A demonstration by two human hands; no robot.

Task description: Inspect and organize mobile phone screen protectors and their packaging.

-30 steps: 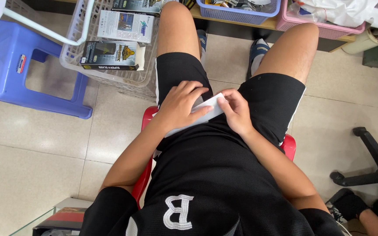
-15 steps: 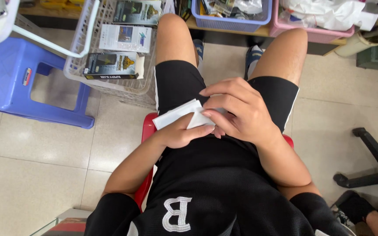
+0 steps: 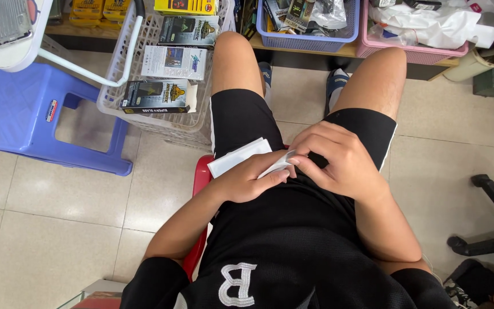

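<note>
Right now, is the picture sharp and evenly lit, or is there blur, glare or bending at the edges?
Head view: sharp, evenly lit, soft shadows; left hand and right hand on the flat white paper packet show no blur; faint sheen on the beige floor tiles; wide-angle bending at the edges.

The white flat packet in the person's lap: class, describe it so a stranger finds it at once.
Start at the red stool under the seated person. On the black shorts above it, both hands pinch a white flat packet; it is the only white thing in the lap.

Probably a small shop: baskets [image 3: 167, 109] of boxed goods [image 3: 155, 96] on tiled floor [image 3: 47, 229].
</note>
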